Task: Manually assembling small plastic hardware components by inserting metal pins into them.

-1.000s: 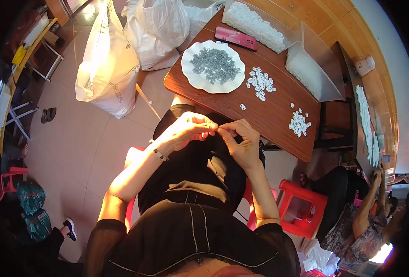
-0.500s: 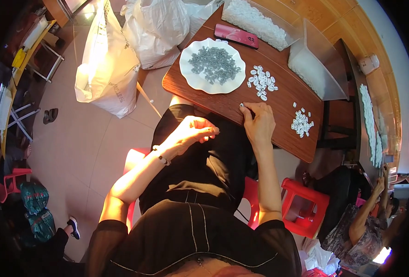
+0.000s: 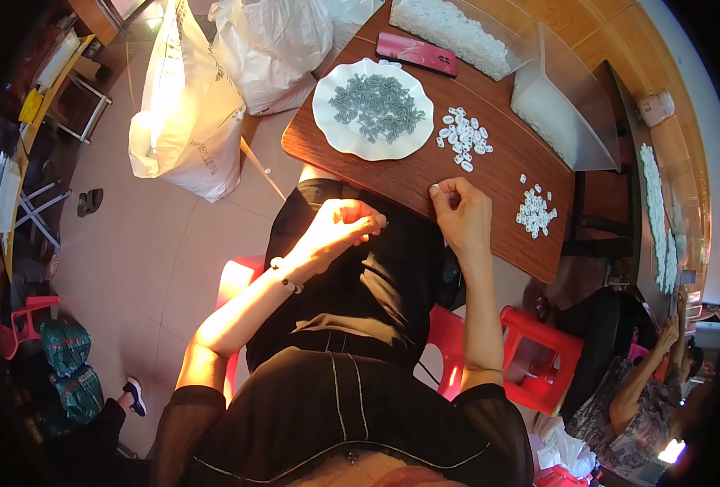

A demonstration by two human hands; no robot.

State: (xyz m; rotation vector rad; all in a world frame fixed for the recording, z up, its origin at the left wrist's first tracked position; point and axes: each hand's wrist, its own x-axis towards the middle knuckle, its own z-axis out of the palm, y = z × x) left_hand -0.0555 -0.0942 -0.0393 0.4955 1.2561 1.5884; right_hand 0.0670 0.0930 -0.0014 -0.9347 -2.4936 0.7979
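My left hand (image 3: 344, 231) is over my lap, with thumb and fingers pinched together around something too small to make out. At the front edge of the wooden table (image 3: 360, 174) my right hand (image 3: 464, 215) has its thumb and forefinger pressed together; what lies between the tips is hidden. Beyond it lies a loose pile of small white oval plastic pieces (image 3: 462, 140). A second pile of smaller white pieces (image 3: 534, 213) rests to the right of this hand. Small grey parts (image 3: 376, 105) fill the middle of a white scalloped plate (image 3: 325, 134) on the left.
A pink phone-like case (image 3: 417, 53) lies behind the plate. Clear bins of white pieces (image 3: 453, 36) line the table's far side. White sacks (image 3: 189, 122) stand at left on the floor. Red stools (image 3: 543, 357) and another person (image 3: 632, 398) are at right.
My right hand has shifted slightly right, and the small white piece seen at its fingertips no longer shows. My left hand keeps its pinch almost in place.
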